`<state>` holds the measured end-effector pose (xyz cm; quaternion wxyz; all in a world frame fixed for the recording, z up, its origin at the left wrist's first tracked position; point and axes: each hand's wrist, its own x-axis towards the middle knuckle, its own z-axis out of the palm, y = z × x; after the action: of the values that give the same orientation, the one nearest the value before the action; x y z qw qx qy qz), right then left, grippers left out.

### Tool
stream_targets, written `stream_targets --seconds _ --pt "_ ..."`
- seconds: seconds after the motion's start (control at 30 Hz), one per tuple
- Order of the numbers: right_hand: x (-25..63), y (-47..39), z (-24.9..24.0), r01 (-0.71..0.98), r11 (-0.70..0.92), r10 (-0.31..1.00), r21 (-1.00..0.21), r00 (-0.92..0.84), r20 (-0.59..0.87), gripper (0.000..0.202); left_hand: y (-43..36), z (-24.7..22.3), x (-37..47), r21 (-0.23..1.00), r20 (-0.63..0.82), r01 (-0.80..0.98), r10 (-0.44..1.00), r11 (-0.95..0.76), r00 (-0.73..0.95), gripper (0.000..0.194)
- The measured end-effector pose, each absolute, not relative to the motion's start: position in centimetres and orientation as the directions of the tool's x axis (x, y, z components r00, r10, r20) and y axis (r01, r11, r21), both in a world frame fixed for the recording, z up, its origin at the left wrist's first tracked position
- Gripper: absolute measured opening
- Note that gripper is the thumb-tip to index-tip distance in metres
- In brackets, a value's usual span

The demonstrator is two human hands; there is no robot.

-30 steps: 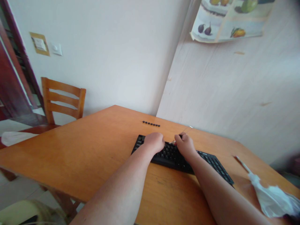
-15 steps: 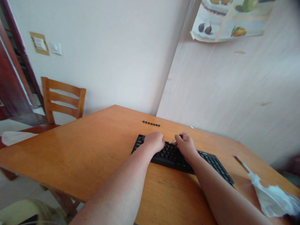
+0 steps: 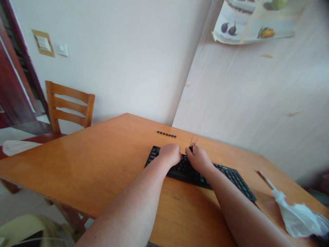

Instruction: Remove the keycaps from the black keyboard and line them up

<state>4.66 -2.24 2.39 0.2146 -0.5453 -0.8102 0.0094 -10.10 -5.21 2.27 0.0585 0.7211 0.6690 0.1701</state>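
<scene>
Right hand (image 3: 200, 158) has shifted left toward the left hand (image 3: 171, 154), and the thin wire tool (image 3: 191, 140) in its closed fingers now has its two prongs pointing up and away. Left hand is curled narrow over the left part of the black keyboard (image 3: 233, 177), can't tell if it pinches anything; keyboard lies on the wooden table (image 3: 102, 164), under both hands. Row of small black pieces (image 3: 167, 134) sits beyond it, white plastic bag (image 3: 298, 216) off to the right.
</scene>
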Motion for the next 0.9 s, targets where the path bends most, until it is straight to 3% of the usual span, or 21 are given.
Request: stream_targets --seconds 0.17,0.37,0.53,0.77,0.9 --pt "4.3 -2.3 2.9 0.895 0.407 0.888 -0.183 -0.340 0.308 0.024 -5.3 2.4 -10.1 0.319 0.152 0.944 0.988 -0.080 0.033 0.032" --pt "5.1 -1.4 2.9 0.893 0.356 0.903 -0.277 -0.251 0.350 0.022 -5.3 2.5 -10.1 0.322 0.165 0.943 0.986 -0.088 0.035 0.028" --pt "5.5 -1.2 2.5 0.850 0.316 0.919 -0.421 -0.165 0.358 0.021 -5.3 2.5 -10.1 0.324 0.160 0.942 0.987 -0.083 0.032 0.028" --pt "6.1 -1.0 1.8 0.706 0.210 0.969 -0.677 -0.059 0.239 0.024 -5.3 2.4 -10.1 0.333 0.179 0.939 0.983 -0.091 0.032 0.028" --pt "6.1 -1.3 1.9 0.656 0.179 0.979 -0.733 -0.043 0.200 0.025 -5.3 2.4 -10.1 0.335 0.180 0.938 0.983 -0.087 0.027 0.028"
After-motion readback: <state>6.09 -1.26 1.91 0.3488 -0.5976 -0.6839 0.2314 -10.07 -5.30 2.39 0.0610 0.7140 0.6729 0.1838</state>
